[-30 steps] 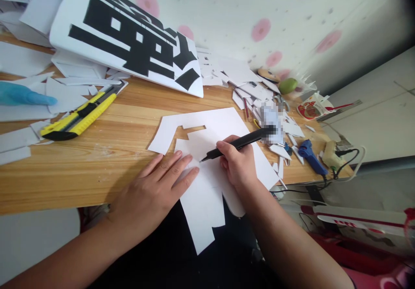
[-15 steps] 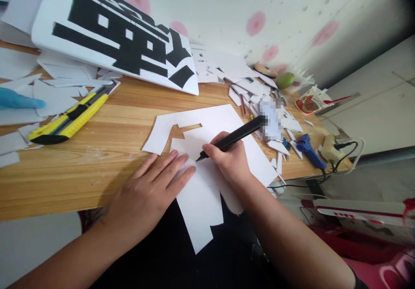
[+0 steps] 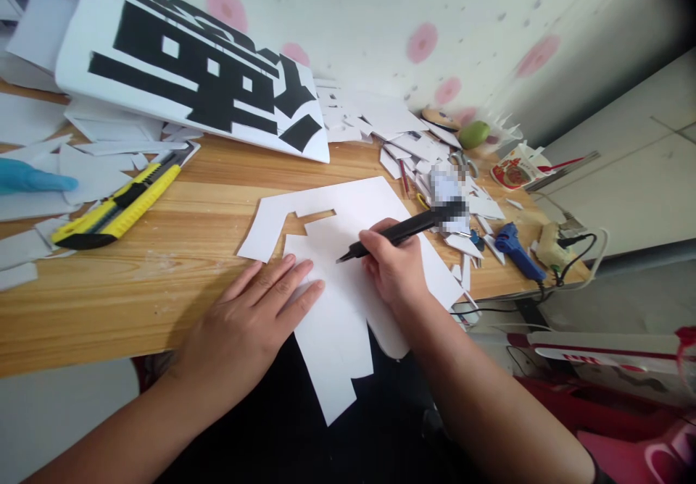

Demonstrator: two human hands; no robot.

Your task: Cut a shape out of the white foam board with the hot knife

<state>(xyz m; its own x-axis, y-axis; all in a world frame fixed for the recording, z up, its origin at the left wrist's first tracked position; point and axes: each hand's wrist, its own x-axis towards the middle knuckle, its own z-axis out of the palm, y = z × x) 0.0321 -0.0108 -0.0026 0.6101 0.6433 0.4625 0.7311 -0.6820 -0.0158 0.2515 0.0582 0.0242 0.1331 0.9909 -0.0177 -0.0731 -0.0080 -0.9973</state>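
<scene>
My right hand (image 3: 396,261) grips a black pen (image 3: 399,232), its tip pointing left over a white cut sheet (image 3: 331,317). Whether the tip touches the sheet is hard to tell. My left hand (image 3: 261,310) lies flat with its fingers spread, the fingertips on the left edge of that sheet. Beneath it is a larger white sheet (image 3: 348,195) with a cut-out through which the wood shows. The lower end of the cut sheet hangs past the table's front edge.
A yellow utility knife (image 3: 122,201) lies at left on the wooden table (image 3: 109,288). Behind stands a white board with black characters (image 3: 217,96). White scraps (image 3: 399,118), a blue glue gun (image 3: 519,252) and a paper tub (image 3: 516,167) are at right.
My right hand has shifted slightly right, and the pen tip has moved up and right from near my left fingertips. My left hand stays nearly in place.
</scene>
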